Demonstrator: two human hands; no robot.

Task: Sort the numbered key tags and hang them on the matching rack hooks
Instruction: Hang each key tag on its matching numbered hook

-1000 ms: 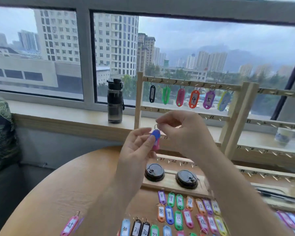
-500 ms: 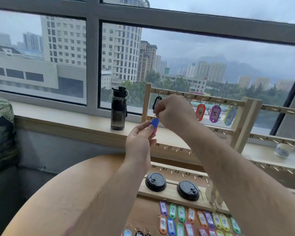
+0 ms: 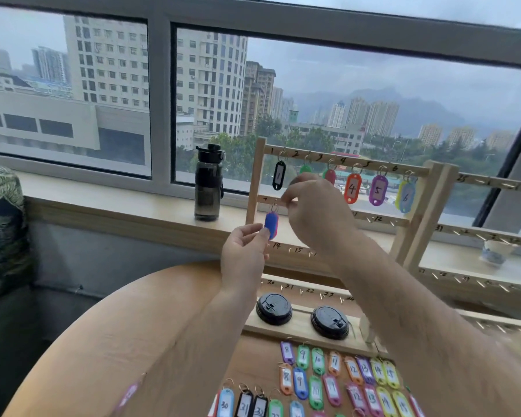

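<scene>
Blue tag (image 3: 271,225) has been carried up to the second rail of the rack (image 3: 254,176), beside the 7 mark. Its lower end is pinched by the fingers of the left hand (image 3: 243,254), and its ring by those of the right hand (image 3: 316,215). Whether the ring is hooked cannot be told, but hanging looks imminent.

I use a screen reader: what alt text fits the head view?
Two hands hold a blue key tag at the second rail of a wooden rack: the left hand pinches its lower end, the right hand its ring. Six tags hang on the top rail; more lie on the table.
</scene>
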